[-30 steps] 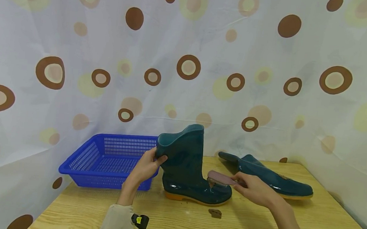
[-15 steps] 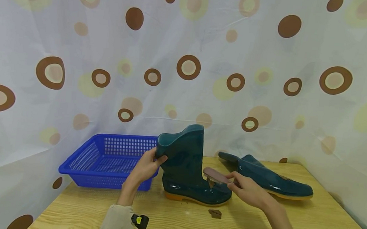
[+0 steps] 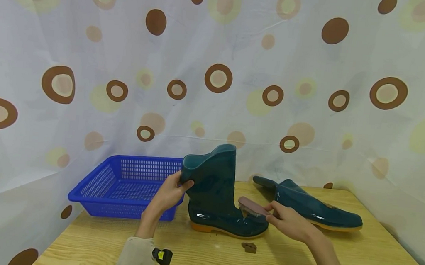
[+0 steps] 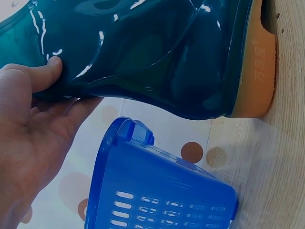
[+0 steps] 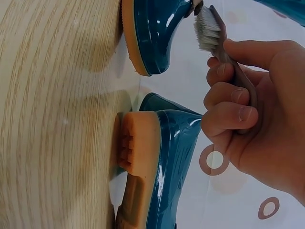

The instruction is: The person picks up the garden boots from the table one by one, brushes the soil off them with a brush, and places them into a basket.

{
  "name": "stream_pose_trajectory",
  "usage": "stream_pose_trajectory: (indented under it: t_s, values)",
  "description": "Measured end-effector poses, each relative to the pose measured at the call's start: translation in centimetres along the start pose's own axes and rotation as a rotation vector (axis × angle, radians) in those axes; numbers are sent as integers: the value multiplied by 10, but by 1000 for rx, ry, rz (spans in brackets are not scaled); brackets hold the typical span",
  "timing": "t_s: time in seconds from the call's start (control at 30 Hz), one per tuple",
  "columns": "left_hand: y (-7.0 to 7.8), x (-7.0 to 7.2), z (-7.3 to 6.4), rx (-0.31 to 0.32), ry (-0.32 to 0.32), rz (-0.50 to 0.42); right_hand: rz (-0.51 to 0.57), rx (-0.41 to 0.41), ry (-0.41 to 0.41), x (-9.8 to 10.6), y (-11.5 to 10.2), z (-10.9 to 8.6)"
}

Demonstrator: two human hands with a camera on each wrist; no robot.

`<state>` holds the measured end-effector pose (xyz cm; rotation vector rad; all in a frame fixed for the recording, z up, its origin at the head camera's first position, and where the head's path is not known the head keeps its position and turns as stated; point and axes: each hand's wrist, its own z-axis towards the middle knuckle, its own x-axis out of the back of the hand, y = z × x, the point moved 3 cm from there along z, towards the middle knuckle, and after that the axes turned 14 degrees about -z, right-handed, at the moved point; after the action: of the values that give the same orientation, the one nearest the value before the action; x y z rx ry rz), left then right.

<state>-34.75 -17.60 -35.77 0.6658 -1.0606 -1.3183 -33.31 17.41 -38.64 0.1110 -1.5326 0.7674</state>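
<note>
Gripping upright glossy teal rubber boot [image 3: 213, 193] by shaft with left hand [image 3: 169, 192], holding mauve white-bristled brush [image 3: 252, 206] in curled right hand [image 3: 290, 222], near brown clump [image 3: 244, 214] on boot

A white sheet-like wall covering [image 3: 236, 109] filled the upper frame and ran down both sides, printed with solid brown dots [image 3: 156, 22], brown rings and faded yellow and peach circles. Fine creases crossed it at centre and right. Below spread a pale yellow, wood-grained tabletop [image 3: 195, 258], softly and fairly evenly lit, faint shadows lying lower right.
</note>
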Motion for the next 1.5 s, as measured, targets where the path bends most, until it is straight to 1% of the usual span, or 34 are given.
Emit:
stream_pose_trajectory:
  t_s: [0.23,0.5,0.63,0.73,0.83,1.0,1.2,1.5]
  values:
    - [-1,0,-1,5,3,7,9,-10,-7,2,4,-3]
    - [-1,1,-1,4,3,6,46,-2,16,-1,1,2]
    - [-1,1,0,4,2,-2,78,5,-19,-5,-1,4]
    - [-1,1,0,3,1,-5,96,-8,-46,-7,-2,5]
    - [0,1,0,2,1,-8,88,-6,-50,-6,-2,3]
    - [-2,0,1,-1,1,-11,28,18,-38,1,-3,0]
    - [-5,1,2,5,4,-16,5,0,-41,6,0,-3]
    - [-3,1,1,3,-4,-16,81,-56,-73,6,9,-7]
